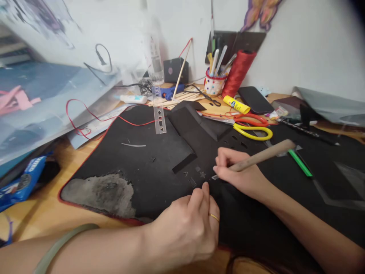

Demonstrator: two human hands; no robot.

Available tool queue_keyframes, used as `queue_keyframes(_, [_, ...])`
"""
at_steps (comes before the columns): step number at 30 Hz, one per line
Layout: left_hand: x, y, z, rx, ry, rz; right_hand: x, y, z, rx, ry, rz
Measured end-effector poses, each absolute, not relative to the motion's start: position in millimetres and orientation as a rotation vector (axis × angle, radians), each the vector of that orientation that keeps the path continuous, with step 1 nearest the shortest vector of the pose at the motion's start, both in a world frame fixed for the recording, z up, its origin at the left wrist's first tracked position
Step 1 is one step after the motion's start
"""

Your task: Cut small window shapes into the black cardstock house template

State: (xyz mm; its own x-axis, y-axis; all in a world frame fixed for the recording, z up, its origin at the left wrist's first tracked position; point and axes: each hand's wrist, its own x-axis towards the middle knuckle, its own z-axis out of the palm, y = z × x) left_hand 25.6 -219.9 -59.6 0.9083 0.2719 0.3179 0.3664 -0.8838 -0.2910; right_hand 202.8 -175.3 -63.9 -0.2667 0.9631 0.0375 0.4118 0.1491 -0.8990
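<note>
My right hand [242,171] grips a craft knife [262,156] with a thick brownish-grey handle, its short blade tip low over the black surface. Beside it, my left hand [188,224] is closed, fingers bent and pressed together at the black mat [154,179]; whatever they pinch is hidden. Between the hands lie small dark cut pieces, among them a star [202,174]. Just beyond them, folded black card [194,125] lies on the mat, with several cut-out holes to its right.
Scissors with red and yellow handles [253,133], a glue stick [236,104] and a phone [254,99] lie behind my right hand. A clear stencil ruler [160,121], wooden sticks and a red thread spool [238,74] stand or lie further back. A green strip [300,163] is at right.
</note>
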Motion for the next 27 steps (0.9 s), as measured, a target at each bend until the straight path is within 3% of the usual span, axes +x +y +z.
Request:
queue_keyframes(4, [23.5, -219.1, -53.1, -2.740, -0.431, -0.290, 212.4, -175.3, -57.0, -1.241, -1.507, 1.056])
queue_keyframes(13, [-19.6, -192.9, -48.6, -2.769, -0.249, -0.345, 204.6, -203.9, 20.9, -1.394, -1.449, 0.853])
queue_keyframes(20, [-28.1, -170.6, -47.2, -3.063, -0.543, -0.343, 179.6, -181.4, -29.5, -1.607, -1.519, 1.177])
queue_keyframes(27, [-25.0, -159.2, -45.8, -3.272, -0.752, -0.281, 166.9, -186.1, -55.5, -1.553, -1.629, 0.995])
